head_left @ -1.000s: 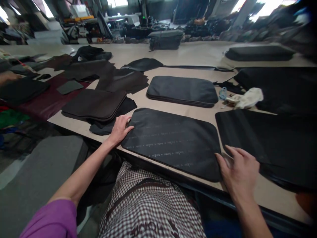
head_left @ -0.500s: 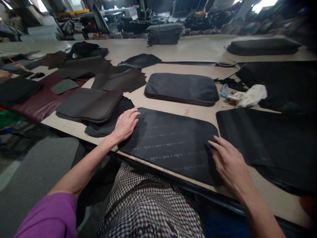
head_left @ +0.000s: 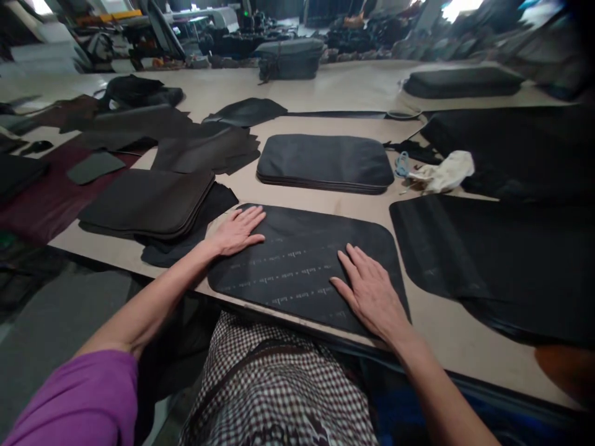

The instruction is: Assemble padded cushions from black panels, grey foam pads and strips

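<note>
A black panel with rounded corners (head_left: 297, 272) lies flat at the table's front edge, with rows of pale print on its upper face. My left hand (head_left: 236, 230) rests on its left end, fingers spread. On the right part of the panel lies my right hand (head_left: 369, 288), palm down with the fingers apart. Beside my left hand sits a stack of dark brown panels (head_left: 146, 198), partly over black pieces (head_left: 186, 244). Beyond the printed panel is a neat stack of black panels (head_left: 325, 161).
Large black sheets (head_left: 493, 260) cover the right side of the table (head_left: 465, 347). A whitish cloth (head_left: 449, 173) lies behind them. Dark scraps (head_left: 204, 148) and a maroon sheet (head_left: 41, 204) spread out at left. A bundled stack (head_left: 290, 59) stands far back.
My right hand has moved left from the panel's right edge onto its face. My left hand has flattened onto the left end. The view has turned slightly right.
</note>
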The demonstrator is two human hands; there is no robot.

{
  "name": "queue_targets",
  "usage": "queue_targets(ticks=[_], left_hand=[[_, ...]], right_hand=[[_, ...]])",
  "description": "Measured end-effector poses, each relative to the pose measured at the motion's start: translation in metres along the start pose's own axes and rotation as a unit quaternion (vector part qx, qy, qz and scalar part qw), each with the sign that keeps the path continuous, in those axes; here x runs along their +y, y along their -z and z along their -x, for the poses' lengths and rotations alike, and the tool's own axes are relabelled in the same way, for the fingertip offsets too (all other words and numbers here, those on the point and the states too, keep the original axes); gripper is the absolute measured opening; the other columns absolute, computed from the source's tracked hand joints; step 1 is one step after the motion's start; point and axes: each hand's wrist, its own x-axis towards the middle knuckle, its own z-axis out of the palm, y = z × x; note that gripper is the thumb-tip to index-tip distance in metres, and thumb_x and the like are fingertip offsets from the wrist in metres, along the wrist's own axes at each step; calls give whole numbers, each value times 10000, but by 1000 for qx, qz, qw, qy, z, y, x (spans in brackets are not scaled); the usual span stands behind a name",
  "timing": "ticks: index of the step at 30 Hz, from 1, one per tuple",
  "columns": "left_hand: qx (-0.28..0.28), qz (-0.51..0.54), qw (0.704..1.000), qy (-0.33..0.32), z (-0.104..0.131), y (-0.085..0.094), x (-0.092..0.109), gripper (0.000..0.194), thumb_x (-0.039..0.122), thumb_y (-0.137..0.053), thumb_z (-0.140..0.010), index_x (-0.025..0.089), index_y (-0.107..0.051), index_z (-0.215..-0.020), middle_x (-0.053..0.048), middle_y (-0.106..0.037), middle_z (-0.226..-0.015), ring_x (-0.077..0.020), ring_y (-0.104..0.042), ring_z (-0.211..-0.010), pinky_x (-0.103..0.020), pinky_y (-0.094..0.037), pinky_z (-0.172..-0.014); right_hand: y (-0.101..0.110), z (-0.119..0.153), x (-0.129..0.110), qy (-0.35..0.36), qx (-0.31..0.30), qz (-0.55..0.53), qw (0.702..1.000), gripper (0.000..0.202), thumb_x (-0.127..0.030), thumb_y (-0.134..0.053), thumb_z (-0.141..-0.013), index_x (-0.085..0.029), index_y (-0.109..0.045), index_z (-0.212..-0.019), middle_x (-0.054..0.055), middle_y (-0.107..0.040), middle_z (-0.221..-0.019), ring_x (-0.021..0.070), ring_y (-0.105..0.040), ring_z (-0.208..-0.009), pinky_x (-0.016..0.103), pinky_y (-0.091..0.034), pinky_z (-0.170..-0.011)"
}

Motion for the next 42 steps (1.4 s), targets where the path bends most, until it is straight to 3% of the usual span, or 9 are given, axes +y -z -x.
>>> queue_targets(ticks=[4, 9, 12, 16, 22, 27, 30, 33, 42], left_hand=[[107, -67, 981, 149, 10, 2, -20, 739, 594, -344, -1065, 127, -401, -1635, -204, -362, -1698, -329, -309, -1602, -521, -160, -1300], [65, -35, 995, 61, 17, -7, 1, 730, 607, -330, -1067, 196, -333, -1670, -121, -296, -1743, -269, -252, -1629, -474, -157, -1319], [32, -27, 997, 62, 16, -14, 4, 724, 594, -337, -1067, 214, -298, -1682, -115, -286, -1747, -274, -249, -1630, -516, -143, -1318], [69, -55, 993, 78, 19, -12, -2, 682, 562, -375, -1062, 206, -387, -1643, -156, -339, -1720, -303, -282, -1616, -542, -165, -1300], [159, -109, 972, 138, 48, 26, -23, 560, 456, -441, -1051, 185, -519, -1535, -179, -414, -1678, -331, -347, -1577, -538, -218, -1266], [216, -145, 929, 264, 81, 67, -78, 538, 477, -558, -990, 171, -601, -1431, -208, -598, -1496, -371, -524, -1384, -530, -377, -1149], [176, -109, 919, 336, 88, 80, -112, 592, 611, -607, -927, 167, -685, -1310, -205, -703, -1310, -348, -628, -1192, -454, -483, -1012], [136, -57, 932, 332, 84, 84, -130, 616, 679, -606, -892, 169, -743, -1209, -179, -747, -1225, -294, -672, -1080, -376, -511, -938], [38, -116, 914, 388, 81, 99, -113, 546, 543, -498, -1004, 221, -666, -1411, -159, -741, -1303, -263, -698, -1104, -372, -470, -978]], right_hand=[[2, 0, -1, -6, 0, -5, 1000, 610, -495, -351, -1136, -100, -433, -1593, 206, -346, -1671, 345, -330, -1549, 559, -353, -1229], [5, -1, -4, -14, -7, -10, 1000, 611, -493, -357, -1131, -109, -435, -1600, 205, -353, -1668, 346, -322, -1552, 571, -350, -1233], [5, -1, -5, -20, -15, -2, 1000, 613, -495, -353, -1133, -89, -458, -1580, 207, -346, -1671, 340, -324, -1552, 550, -340, -1243], [5, -1, -5, -22, -12, 3, 1000, 613, -498, -345, -1135, -87, -464, -1574, 206, -347, -1671, 332, -326, -1552, 536, -335, -1247], [2, 0, -4, -4, 11, -5, 1000, 645, -513, -267, -1141, -67, -444, -1573, 233, -346, -1664, 352, -326, -1550, 565, -342, -1224], [-11, 2, 4, 19, 49, -12, 999, 683, -548, -226, -1131, -71, -440, -1571, 251, -352, -1654, 380, -341, -1537, 600, -350, -1197], [-18, 2, 7, 26, 62, -10, 998, 692, -567, -233, -1125, -79, -450, -1566, 242, -352, -1657, 381, -339, -1537, 596, -356, -1192], [-19, 3, 8, 25, 64, -5, 998, 677, -566, -248, -1124, -100, -459, -1567, 224, -376, -1650, 376, -361, -1525, 587, -368, -1186], [-18, 2, 9, 22, 55, 12, 998, 725, -601, -204, -1124, -89, -506, -1538, 212, -405, -1636, 354, -374, -1519, 559, -376, -1198]])
